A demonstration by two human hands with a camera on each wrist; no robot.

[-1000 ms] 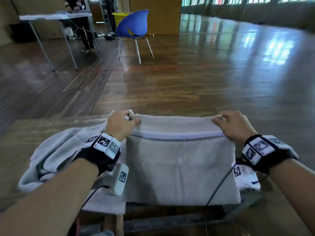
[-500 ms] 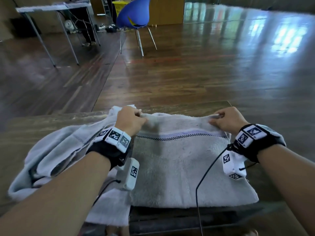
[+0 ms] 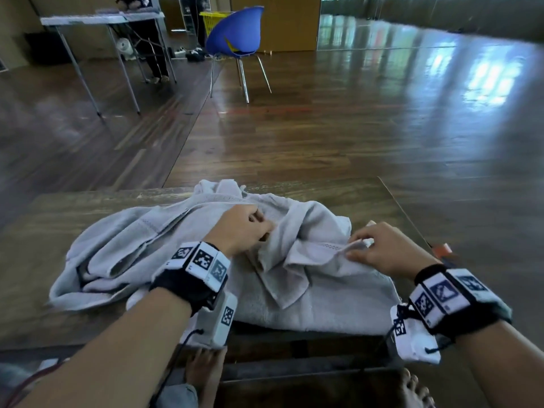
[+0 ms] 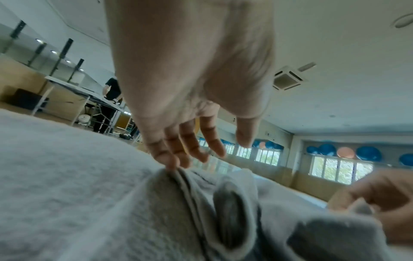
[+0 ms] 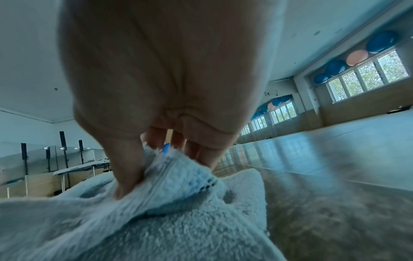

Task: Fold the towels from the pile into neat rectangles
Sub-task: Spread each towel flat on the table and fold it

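The right hand (image 3: 382,250) pinches a banded hem of the crumpled towel (image 3: 300,260) between thumb and fingers (image 5: 127,169). The left hand (image 3: 241,229) hangs over the same towel with its fingers spread and straight, fingertips (image 4: 172,160) touching a ridge of cloth. That towel lies bunched on a flat folded towel (image 3: 338,304) at the near edge of the wooden table (image 3: 73,207). More grey towels (image 3: 117,248) sprawl to the left. A blue chair (image 3: 235,33) stands on the floor beyond.
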